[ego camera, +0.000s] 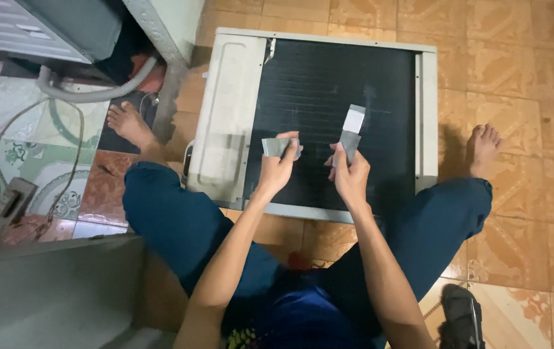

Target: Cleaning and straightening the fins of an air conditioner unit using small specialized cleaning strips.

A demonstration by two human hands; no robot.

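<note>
Grip, left hand (pixel 279 169): fingers were pinched on a small grey piece (pixel 277 147), thumb on top, the piece held roughly level and jutting to the left of the knuckles.
Grip, right hand (pixel 352 176): fingers were closed round the lower end of a grey strip (pixel 352 134), which stood nearly upright, its paler upper end free above the fingertips.
Material: both pieces looked like thin sheet or tape; the view was too soft to tell which.
Hands, relation: the two hands were near each other but apart, with a dark gap between them; the two grey pieces did not touch.
Position of pieces: both were held above the black finned panel (pixel 328 90) of an air-conditioner unit (pixel 228 116) that lay flat on the floor.
Unit: pale casing framed the dark fins on the left, top and right edges.
Posture: the person sat with legs in blue trousers (pixel 180 220) spread round the near edge of the unit, one bare foot (pixel 128 124) to its left and the other (pixel 485 145) to its right.
Floor: orange patterned tiles (pixel 535 77) lay under and right of the unit.
Left surroundings: a grey corrugated hose (pixel 96 94) curved under a grey appliance (pixel 63 26).
Lower right: a dark sandal (pixel 461 317) lay on the tiles.
</note>
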